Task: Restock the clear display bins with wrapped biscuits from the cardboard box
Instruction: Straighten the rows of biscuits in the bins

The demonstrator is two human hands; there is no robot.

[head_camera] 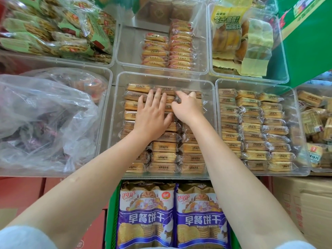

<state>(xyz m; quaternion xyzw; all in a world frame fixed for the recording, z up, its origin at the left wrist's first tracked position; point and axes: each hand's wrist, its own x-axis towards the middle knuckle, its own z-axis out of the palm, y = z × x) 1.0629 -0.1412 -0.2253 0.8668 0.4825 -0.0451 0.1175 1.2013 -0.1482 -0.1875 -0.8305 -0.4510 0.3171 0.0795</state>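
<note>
A clear display bin (115, 123) in the middle holds rows of wrapped biscuits (165, 157) in clear film with dark labels. My left hand (152, 114) lies flat with straight fingers on the packs in the far middle of the bin. My right hand (186, 106) is beside it, fingers curled round a wrapped pack at the far right row. The hands almost touch. A cardboard box (303, 203) stands at the lower right, below the shelf.
A full bin of the same biscuits (251, 130) sits to the right. A bin with a crumpled plastic bag (45, 114) is on the left. Behind are bins of other snacks (167, 51). A green crate with purple biscuit bags (174, 212) is below. A green box (309, 42) leans at the upper right.
</note>
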